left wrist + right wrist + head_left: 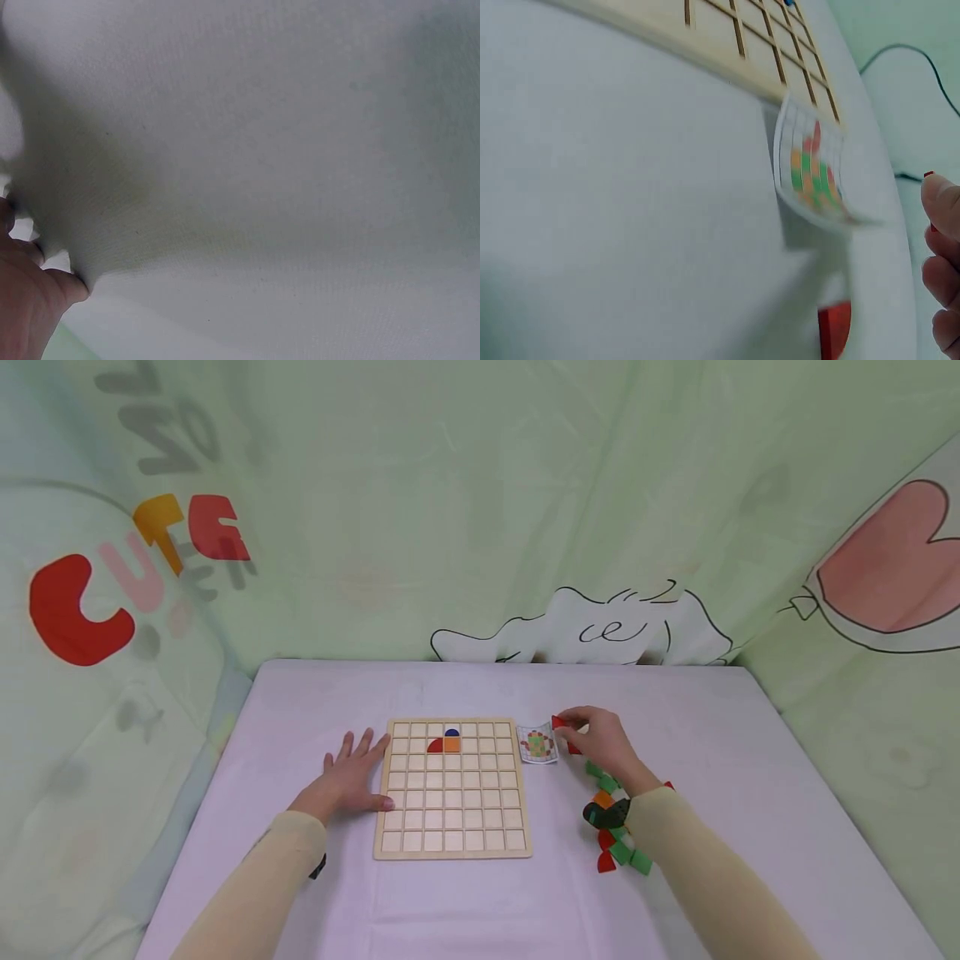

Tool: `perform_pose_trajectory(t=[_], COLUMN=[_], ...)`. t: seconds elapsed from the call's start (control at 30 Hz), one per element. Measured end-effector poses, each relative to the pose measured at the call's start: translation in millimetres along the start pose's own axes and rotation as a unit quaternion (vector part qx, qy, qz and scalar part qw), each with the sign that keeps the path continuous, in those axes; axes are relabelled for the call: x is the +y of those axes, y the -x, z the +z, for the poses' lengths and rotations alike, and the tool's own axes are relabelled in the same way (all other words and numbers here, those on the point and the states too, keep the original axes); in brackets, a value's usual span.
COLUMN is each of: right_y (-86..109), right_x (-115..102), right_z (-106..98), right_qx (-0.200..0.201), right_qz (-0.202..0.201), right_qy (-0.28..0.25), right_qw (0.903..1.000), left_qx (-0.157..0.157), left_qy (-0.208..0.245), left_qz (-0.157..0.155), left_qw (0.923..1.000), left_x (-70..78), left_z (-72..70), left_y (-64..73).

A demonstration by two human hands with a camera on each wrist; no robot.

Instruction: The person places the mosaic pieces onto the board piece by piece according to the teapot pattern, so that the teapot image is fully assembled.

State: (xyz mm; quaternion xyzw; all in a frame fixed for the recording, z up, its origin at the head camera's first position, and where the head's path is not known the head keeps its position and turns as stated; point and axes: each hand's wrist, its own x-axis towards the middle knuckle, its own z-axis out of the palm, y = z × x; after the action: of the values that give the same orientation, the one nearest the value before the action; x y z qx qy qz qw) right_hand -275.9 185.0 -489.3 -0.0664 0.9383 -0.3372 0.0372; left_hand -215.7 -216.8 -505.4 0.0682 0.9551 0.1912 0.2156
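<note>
My left hand (349, 783) lies at the left side of a wooden grid board (453, 853), fingers spread and thumb over its edge. On the board are a blue half-round piece (452, 733), an orange square (452, 744) and a red quarter-round piece (436, 746). Just right of a curled pattern card (537, 758), my right hand (606, 745) pinches a small red piece (557, 722) between thumb and finger. The right wrist view shows only slivers of it at the fingertips. Another red piece (834, 330) lies on the table below that hand.
A loose pile of green (641, 862), red (606, 862) and orange (603, 799) pieces lies right of the board, partly under my right forearm. The table (322, 693) meets a green printed curtain (390, 568) at the back.
</note>
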Motion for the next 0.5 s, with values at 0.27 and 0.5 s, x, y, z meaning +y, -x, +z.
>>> perform_pose_trajectory(t=[0.27, 0.5], right_y=[-10.8, -18.0], right_x=[-34.3, -61.1], right_z=[24.9, 49.8], right_qx=[-0.014, -0.057], right_qz=[-0.051, -0.053], right_qy=[0.014, 0.012], right_qw=[0.9985, 0.9969], left_qx=[0.001, -0.003], left_qy=[0.002, -0.004], left_qz=[-0.002, -0.005], left_qw=[1.0000, 1.0000], left_x=[-1.1, -0.8], left_z=[0.7, 0.4], left_y=[-1.7, -3.4])
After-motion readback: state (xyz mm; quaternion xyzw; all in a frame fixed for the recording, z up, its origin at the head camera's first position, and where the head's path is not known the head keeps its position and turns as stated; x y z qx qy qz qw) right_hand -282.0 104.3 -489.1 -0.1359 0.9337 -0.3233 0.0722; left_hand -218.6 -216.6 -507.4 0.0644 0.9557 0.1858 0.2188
